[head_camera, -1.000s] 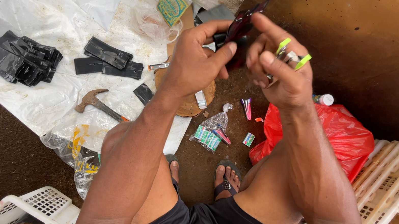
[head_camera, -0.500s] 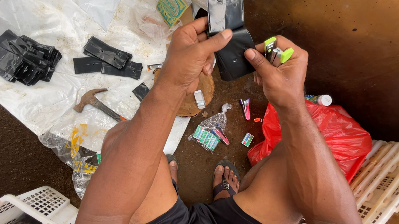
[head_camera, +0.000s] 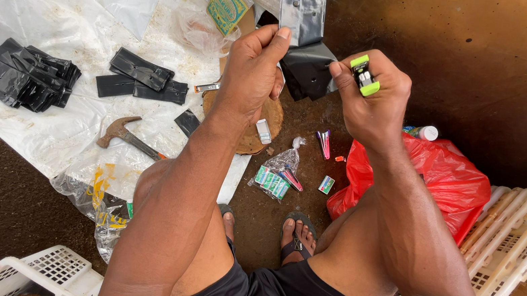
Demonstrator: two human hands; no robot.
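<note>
A: Report items nearest the operator.
B: White basket [head_camera: 37, 271] at lower left; sandalled feet [head_camera: 296, 237] below the hands.

A: Hand status?
B: Left hand [head_camera: 253, 72] pinches the upper edge of a black plastic pouch [head_camera: 304, 45], held raised before the person. Right hand [head_camera: 371, 104] pinches the pouch's lower part and is closed around a green-and-black lighter [head_camera: 363, 74].

A: Farther items?
B: Hammer [head_camera: 124, 135] on the white sheet [head_camera: 45, 4]; stacked black pouches [head_camera: 22, 75] beyond; red bag [head_camera: 439, 181] at right.
</note>
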